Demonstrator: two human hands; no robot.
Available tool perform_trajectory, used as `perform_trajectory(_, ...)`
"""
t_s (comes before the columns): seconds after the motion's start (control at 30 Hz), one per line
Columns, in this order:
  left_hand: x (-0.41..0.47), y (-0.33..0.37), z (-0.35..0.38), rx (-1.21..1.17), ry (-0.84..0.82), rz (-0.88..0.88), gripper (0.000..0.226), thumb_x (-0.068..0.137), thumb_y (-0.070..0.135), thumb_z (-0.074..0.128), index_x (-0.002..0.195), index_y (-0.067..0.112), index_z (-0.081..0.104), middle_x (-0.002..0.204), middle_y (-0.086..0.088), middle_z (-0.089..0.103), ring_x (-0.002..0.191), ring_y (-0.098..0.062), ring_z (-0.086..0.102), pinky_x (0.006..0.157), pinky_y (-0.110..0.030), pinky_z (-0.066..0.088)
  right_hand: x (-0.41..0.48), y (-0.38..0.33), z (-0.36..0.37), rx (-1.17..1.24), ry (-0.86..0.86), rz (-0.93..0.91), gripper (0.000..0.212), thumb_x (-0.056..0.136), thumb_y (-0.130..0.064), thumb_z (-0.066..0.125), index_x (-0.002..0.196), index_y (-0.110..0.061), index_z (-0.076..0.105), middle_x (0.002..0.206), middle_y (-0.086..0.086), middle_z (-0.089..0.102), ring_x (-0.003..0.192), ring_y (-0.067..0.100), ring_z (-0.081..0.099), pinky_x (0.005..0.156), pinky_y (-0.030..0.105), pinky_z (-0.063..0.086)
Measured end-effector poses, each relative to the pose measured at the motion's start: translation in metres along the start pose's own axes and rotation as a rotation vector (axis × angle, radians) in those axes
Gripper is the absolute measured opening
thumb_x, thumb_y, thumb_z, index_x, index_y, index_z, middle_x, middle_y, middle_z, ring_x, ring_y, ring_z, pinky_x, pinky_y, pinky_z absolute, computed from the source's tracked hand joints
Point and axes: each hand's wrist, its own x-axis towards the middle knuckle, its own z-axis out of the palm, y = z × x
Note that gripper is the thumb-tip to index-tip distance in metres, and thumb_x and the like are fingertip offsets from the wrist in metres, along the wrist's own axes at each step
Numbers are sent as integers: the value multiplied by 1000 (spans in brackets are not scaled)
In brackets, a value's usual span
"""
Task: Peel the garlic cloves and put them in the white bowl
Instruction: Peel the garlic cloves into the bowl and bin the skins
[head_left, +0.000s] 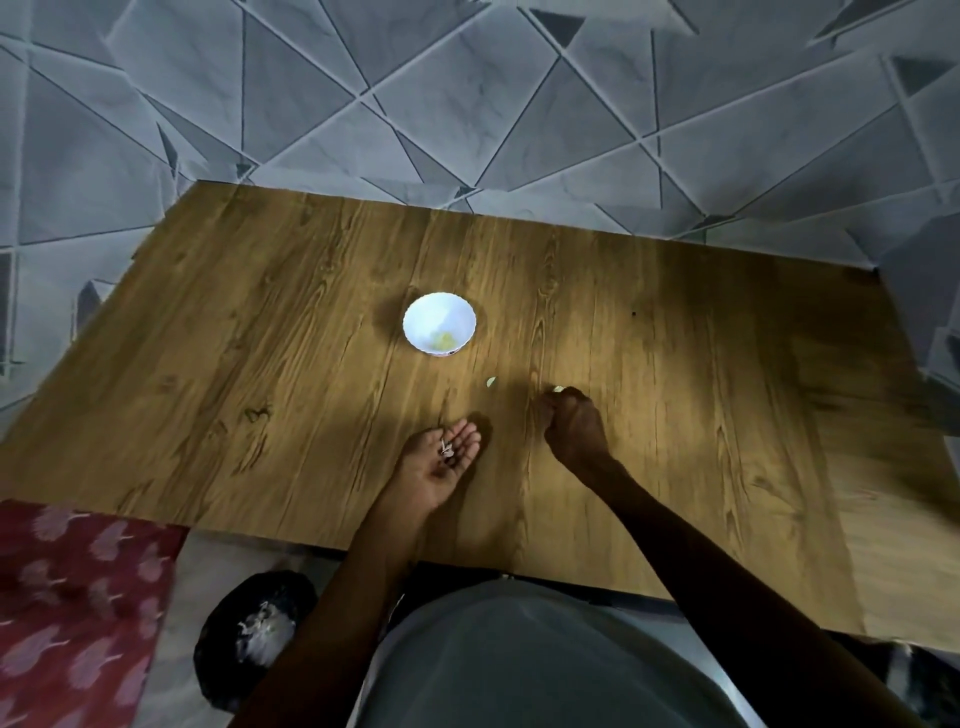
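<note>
Garlic clove (558, 388) pinched in right grip (574, 423), left grip (441, 462) spread palm-up holding peel scraps (447, 448), white bowl (439, 323) beyond

The scene is dim, with a soft pool of light at the centre of the wooden table (260, 364). It is brightest on the white bowl (441, 312), whose inside is nearly washed out. The table darkens toward 3 and 9 o'clock. The right hand (574, 426) sits in deep shade, yet the garlic clove (558, 388) it pinches catches light. Wide-angle bending curves the floor tiles (467, 104) at the rim, and detail smears at 4 o'clock.
</note>
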Motion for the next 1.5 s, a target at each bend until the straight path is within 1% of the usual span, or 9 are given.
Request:
perform_trajectory(0.1, -2, 7, -4, 5, 15, 36, 42, 105, 16, 25, 111, -4, 61, 131, -17, 57, 102, -24, 61, 102, -33, 41, 4, -2, 1, -57, -16, -22, 40, 84, 6, 64, 123, -3, 64, 119, 14, 64, 105, 26, 63, 86, 27, 52)
perform_trajectory(0.33, -7, 14, -1, 20, 15, 58, 42, 105, 14, 25, 128, -5, 54, 131, -19, 57, 131, -27, 50, 108, -33, 41, 11, -9, 9, -103, 53, 64, 36, 89, -2, 64, 124, -5, 62, 125, 13, 60, 111, 25, 59, 93, 31, 53)
perform_trajectory(0.63, -9, 12, 8, 60, 17, 59, 38, 104, 13, 27, 100, -3, 61, 137, -20, 54, 128, -27, 52, 110, -35, 39, 21, -6, 10, -126, 48, 56, 26, 96, -9, 58, 121, -5, 61, 130, 14, 53, 116, 25, 54, 97, 31, 49)
perform_trajectory(0.77, -7, 12, 12, 73, 17, 52, 42, 105, 13, 25, 125, -6, 56, 134, -19, 55, 131, -27, 50, 110, -34, 40, 1, -10, 23, -185, -20, -40, 33, 101, -15, 51, 132, -5, 56, 140, 14, 48, 126, 28, 48, 102, 33, 47)
perform_trajectory(0.9, -2, 10, 12, 46, 21, 48, 44, 105, 15, 24, 130, -6, 53, 140, -19, 52, 132, -27, 48, 105, -34, 41, -31, -16, 34, -232, -90, -192, 38, 98, -11, 50, 135, -4, 53, 144, 16, 43, 127, 32, 43, 103, 38, 44)
perform_trajectory(1.1, -4, 9, 12, 67, 29, 41, 44, 106, 17, 24, 133, -4, 52, 139, -18, 53, 131, -26, 49, 105, -33, 41, -29, -13, 29, -120, -26, -195, 22, 95, -15, 58, 112, -7, 70, 119, 12, 64, 106, 28, 62, 88, 34, 51)
perform_trajectory(1.27, -1, 9, 9, 90, 55, 44, 45, 106, 18, 23, 125, -4, 57, 139, -18, 53, 132, -27, 48, 103, -32, 41, -28, -18, 26, -126, -88, -165, 31, 94, -13, 58, 123, -3, 62, 123, 15, 63, 110, 30, 61, 93, 34, 49)
perform_trajectory(1.37, -3, 6, 5, 83, 69, 44, 46, 106, 18, 21, 132, -4, 52, 137, -18, 54, 130, -27, 49, 101, -32, 41, -37, -28, 28, -86, -163, -94, 37, 90, -10, 63, 125, -3, 58, 121, 11, 62, 109, 27, 60, 90, 31, 50)
perform_trajectory(1.5, -9, -2, -4, 65, 62, 61, 37, 103, 14, 27, 108, 0, 61, 95, -15, 64, 93, -28, 60, 81, -31, 46, -51, -67, 18, 246, -150, -91, 17, 78, 3, 62, 86, -11, 68, 87, 2, 69, 79, 16, 65, 68, 23, 49)
